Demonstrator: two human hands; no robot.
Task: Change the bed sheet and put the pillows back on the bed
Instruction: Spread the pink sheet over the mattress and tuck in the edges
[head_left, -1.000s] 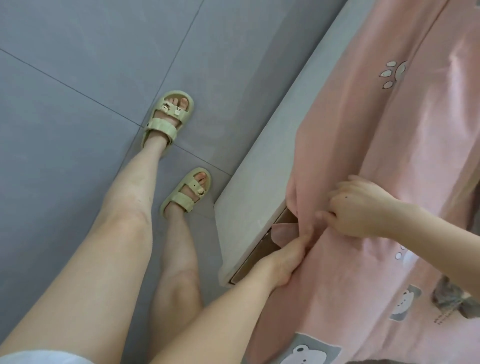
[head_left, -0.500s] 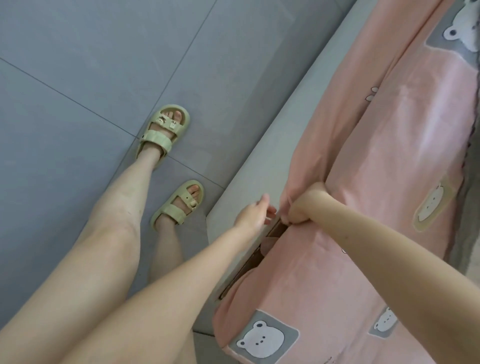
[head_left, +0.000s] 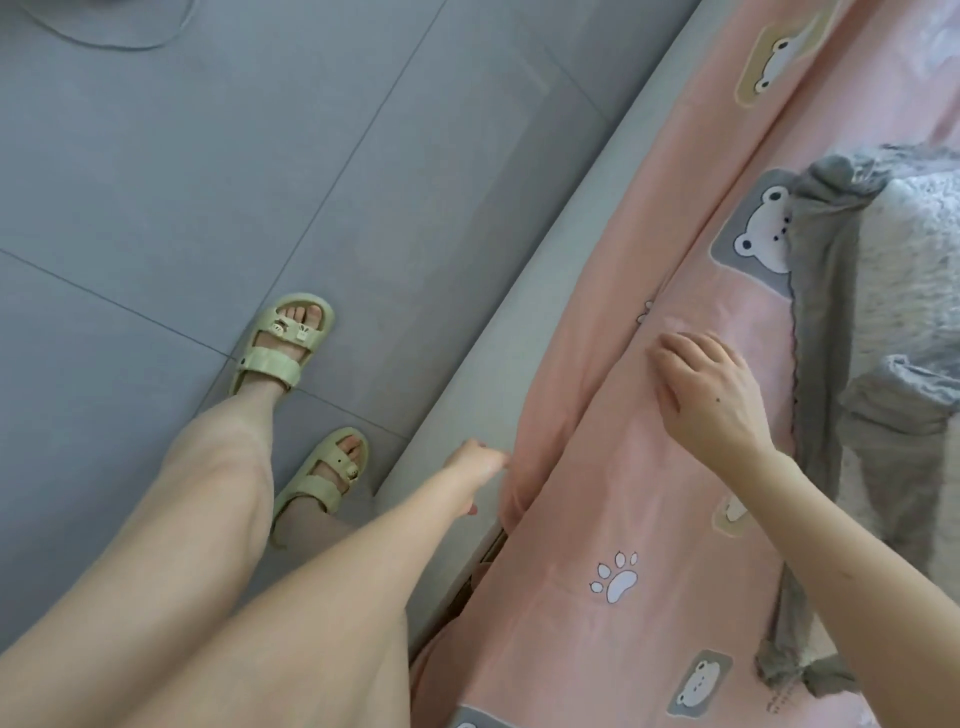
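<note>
Closest to me are my bare legs, standing on the grey tiled floor beside the bed. My feet are in pale green sandals. My left hand reaches down to the side of the bed, where the pink sheet hangs over the mattress edge against the grey bed frame. Its fingers are curled and touch the hanging fold of the sheet. From this angle I cannot tell whether they pinch the cloth or only brush it.

Just below that hand a dark brown strip shows between the frame and the sheet. On top of the bed near me, the sheet carries a white paw print.

Farther along, my right hand lies palm down on the top of the sheet near its edge, fingers straight and spread, gripping nothing. The sheet covers the bed surface from the bottom of the view to the top.

Beyond my right hand, a crumpled grey blanket lies on the sheet and overlaps a grey bear patch printed on it. A pale speckled quilt is bunched just past the blanket.
</note>
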